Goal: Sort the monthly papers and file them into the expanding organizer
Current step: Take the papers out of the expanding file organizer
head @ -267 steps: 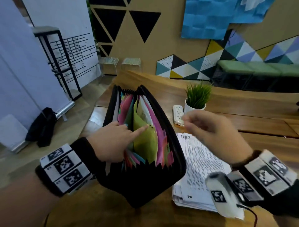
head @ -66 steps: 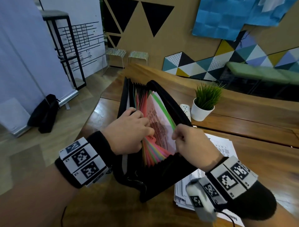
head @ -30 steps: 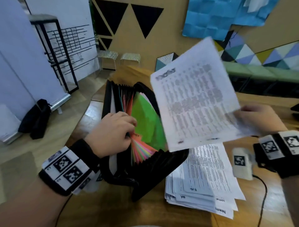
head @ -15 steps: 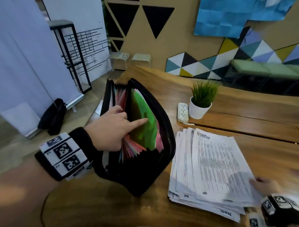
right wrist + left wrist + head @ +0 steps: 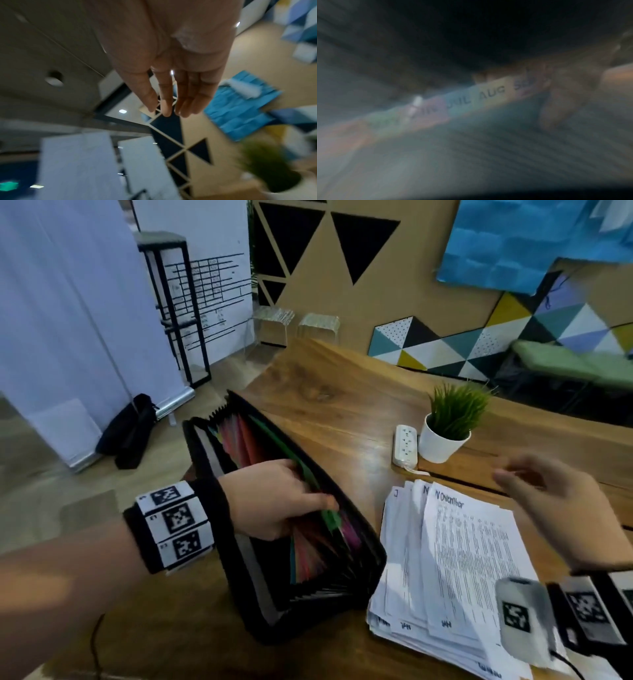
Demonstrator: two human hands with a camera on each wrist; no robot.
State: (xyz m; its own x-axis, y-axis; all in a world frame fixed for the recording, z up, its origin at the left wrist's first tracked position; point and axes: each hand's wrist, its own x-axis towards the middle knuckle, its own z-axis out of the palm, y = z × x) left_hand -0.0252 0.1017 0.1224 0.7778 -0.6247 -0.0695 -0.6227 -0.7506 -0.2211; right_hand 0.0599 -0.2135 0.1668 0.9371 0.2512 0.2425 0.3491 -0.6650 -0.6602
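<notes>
A black expanding organizer (image 5: 260,594) lies open on the wooden table (image 5: 342,392), its coloured dividers (image 5: 308,553) fanned out. My left hand (image 5: 274,501) reaches into it, fingers tucked over a bunch of dividers by the green one and thumb on the near side. The blurred left wrist view shows month tabs (image 5: 491,93) reading JUL and AUG, with my thumb (image 5: 565,97) beside them. To the right lies the stack of printed papers (image 5: 462,570), its top sheet headed November. My right hand (image 5: 548,501) hovers empty above the stack's far right, fingers (image 5: 164,105) straight.
A small potted plant (image 5: 448,433) in a white pot and a white power strip (image 5: 406,445) stand just behind the papers. The table's left edge runs close to the organizer. A black bag (image 5: 130,433) lies on the floor at left.
My right hand has let go of the November sheet on the stack and risen above it. My left index no longer points; the fingers have dipped in among the dividers.
</notes>
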